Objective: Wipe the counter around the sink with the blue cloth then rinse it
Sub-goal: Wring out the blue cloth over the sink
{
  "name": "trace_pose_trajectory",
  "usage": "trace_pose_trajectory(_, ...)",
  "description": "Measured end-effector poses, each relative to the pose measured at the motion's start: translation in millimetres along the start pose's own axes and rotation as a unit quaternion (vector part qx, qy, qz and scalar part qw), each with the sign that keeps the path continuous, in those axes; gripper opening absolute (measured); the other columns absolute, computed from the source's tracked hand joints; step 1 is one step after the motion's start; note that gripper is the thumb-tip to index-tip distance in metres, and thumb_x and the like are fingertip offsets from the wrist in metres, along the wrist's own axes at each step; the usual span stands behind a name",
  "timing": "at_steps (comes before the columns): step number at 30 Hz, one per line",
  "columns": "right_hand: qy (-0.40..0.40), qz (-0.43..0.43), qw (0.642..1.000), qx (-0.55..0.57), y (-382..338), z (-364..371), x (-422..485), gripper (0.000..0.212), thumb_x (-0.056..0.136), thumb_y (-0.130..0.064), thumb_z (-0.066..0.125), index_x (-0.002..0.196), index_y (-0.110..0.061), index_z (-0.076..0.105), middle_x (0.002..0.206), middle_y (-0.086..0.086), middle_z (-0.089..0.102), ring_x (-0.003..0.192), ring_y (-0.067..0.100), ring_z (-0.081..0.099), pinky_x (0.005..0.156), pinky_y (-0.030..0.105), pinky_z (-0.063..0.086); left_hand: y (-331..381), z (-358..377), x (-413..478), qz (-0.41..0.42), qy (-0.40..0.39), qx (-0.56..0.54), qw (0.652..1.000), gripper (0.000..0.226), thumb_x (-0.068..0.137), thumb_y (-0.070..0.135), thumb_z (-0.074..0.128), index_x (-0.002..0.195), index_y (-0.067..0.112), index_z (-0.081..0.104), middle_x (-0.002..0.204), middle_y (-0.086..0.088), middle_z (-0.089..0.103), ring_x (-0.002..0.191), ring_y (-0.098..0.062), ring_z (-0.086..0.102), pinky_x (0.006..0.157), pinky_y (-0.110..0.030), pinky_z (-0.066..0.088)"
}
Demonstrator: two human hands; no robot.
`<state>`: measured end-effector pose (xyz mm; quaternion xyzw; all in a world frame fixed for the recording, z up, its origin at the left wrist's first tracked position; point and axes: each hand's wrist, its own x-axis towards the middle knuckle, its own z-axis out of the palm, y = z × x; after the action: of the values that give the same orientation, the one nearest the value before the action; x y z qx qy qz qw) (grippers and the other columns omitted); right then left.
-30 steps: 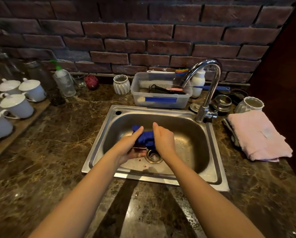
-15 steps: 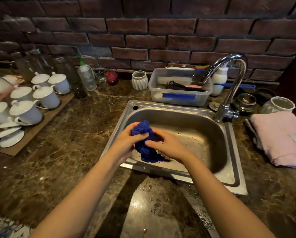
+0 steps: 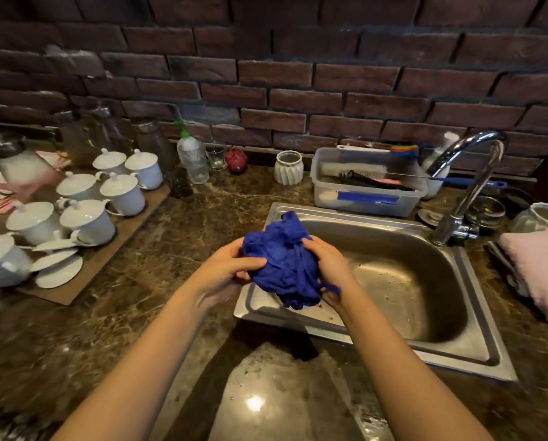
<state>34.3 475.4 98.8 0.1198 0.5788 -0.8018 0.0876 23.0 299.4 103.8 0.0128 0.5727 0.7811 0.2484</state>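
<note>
Both hands cup the blue cloth (image 3: 282, 265), left hand (image 3: 226, 270) and right hand (image 3: 328, 265) closed around it, bunched into a soft, crumpled, loosely fibred wad above the left rim of the steel sink (image 3: 476, 316). Held there, I'd guess, so drips fall into the smooth basin, not onto the glossy veined stone counter (image 3: 158, 281). No water runs from the curved chrome tap (image 3: 470, 173).

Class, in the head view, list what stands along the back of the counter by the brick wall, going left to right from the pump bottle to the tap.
Pump bottle → small glass → red ball → white ribbed pot → clear plastic tub → tap.
</note>
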Motion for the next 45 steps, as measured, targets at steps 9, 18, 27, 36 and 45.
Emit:
trace_pose_trajectory(9, -0.025, -0.029, 0.975, -0.217, 37.5, 85.3, 17.1, 0.029, 0.088, -0.03, 0.06, 0.112, -0.014, 0.057, 0.088, -0.004, 0.06, 0.083, 0.005, 0.057, 0.069, 0.013, 0.045, 24.7, -72.8, -17.2, -0.029, 0.012, -0.158, 0.987, 0.032, 0.073, 0.013, 0.055, 0.103, 0.004, 0.063, 0.091, -0.01, 0.073, 0.082, -0.02, 0.07, 0.069, -0.032, 0.059)
trace_pose_trajectory(18, 0.068, -0.005, 0.985, -0.156, 78.9, 160.8, 68.0, 0.012, 0.087, -0.003, 0.056, 0.085, -0.015, 0.054, 0.079, 0.008, 0.06, 0.071, 0.017, 0.057, 0.067, 0.029, 0.046, 1.6, -189.2, -43.7, 0.019, 0.272, 0.044, 0.961, 0.03, 0.05, -0.001, 0.052, 0.077, 0.009, 0.06, 0.066, -0.004, 0.063, 0.069, -0.021, 0.054, 0.061, -0.028, 0.042)
trace_pose_trajectory(27, 0.131, -0.136, 0.906, -0.38, 84.3, 216.0, 84.2, 0.009, 0.098, -0.016, 0.036, 0.105, -0.017, 0.041, 0.093, 0.003, 0.055, 0.083, 0.02, 0.05, 0.068, 0.029, 0.032, -10.7, -248.6, -68.7, -0.016, 0.4, -0.135, 0.906, 0.034, 0.085, -0.007, 0.035, 0.088, 0.017, 0.058, 0.09, -0.005, 0.065, 0.08, -0.02, 0.062, 0.057, -0.028, 0.055)
trace_pose_trajectory(36, -0.002, -0.155, 0.879, -0.45, 74.5, 264.6, 143.6, 0.02, 0.094, -0.018, 0.048, 0.11, -0.009, 0.055, 0.102, 0.011, 0.063, 0.091, 0.023, 0.057, 0.071, 0.024, 0.036, -10.6, -260.0, -99.2, 0.023, 0.461, -0.109, 0.88, 0.048, 0.088, -0.009, 0.033, 0.125, 0.02, 0.045, 0.097, -0.002, 0.061, 0.08, -0.016, 0.058, 0.065, -0.03, 0.049)
trace_pose_trajectory(45, -0.061, -0.047, 0.757, -0.649, 133.7, 254.4, 184.4, 0.048, 0.09, -0.03, 0.055, 0.128, -0.004, 0.044, 0.13, 0.02, 0.051, 0.122, 0.038, 0.044, 0.1, 0.043, 0.04, -63.9, -281.2, -115.0, 0.036, 0.478, 0.389, 0.786, 0.04, 0.083, -0.008, 0.051, 0.118, 0.011, 0.059, 0.12, -0.009, 0.055, 0.111, -0.026, 0.049, 0.094, -0.034, 0.039)
